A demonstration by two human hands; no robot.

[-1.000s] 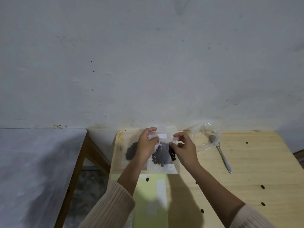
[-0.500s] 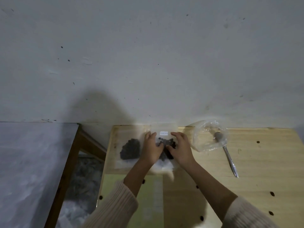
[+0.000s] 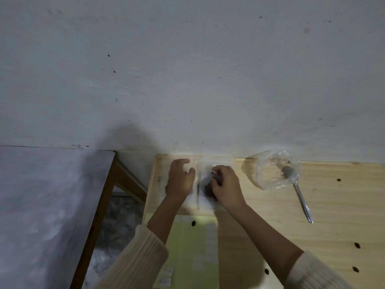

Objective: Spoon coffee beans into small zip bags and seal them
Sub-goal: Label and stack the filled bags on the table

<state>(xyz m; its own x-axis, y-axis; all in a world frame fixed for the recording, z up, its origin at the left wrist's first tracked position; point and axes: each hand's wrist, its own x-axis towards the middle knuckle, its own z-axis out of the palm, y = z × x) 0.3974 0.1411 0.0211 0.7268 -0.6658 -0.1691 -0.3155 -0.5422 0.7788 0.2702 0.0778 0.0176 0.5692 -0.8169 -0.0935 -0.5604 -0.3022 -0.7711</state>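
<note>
Two small clear zip bags of dark coffee beans lie side by side at the far left corner of the wooden table [image 3: 312,226]. My left hand [image 3: 180,178] rests on the left zip bag [image 3: 164,184] with loosely bent fingers and hides most of it. My right hand [image 3: 226,187] lies on the right zip bag [image 3: 205,184], its fingers curled onto the plastic near the beans. To the right, a metal spoon [image 3: 301,198] has its bowl inside a crumpled clear plastic bag [image 3: 268,170]. The frame is blurred around the hands.
A pale yellow-green sheet [image 3: 195,253] lies on the table between my forearms. Small dark holes dot the table top. The wall stands right behind the bags. A grey-topped table [image 3: 45,205] with brown legs stands at the left, across a gap.
A second ago both hands held the bag up by its top edge. They then laid it flat beside the other bag, and my left hand has shifted left onto that other bag.
</note>
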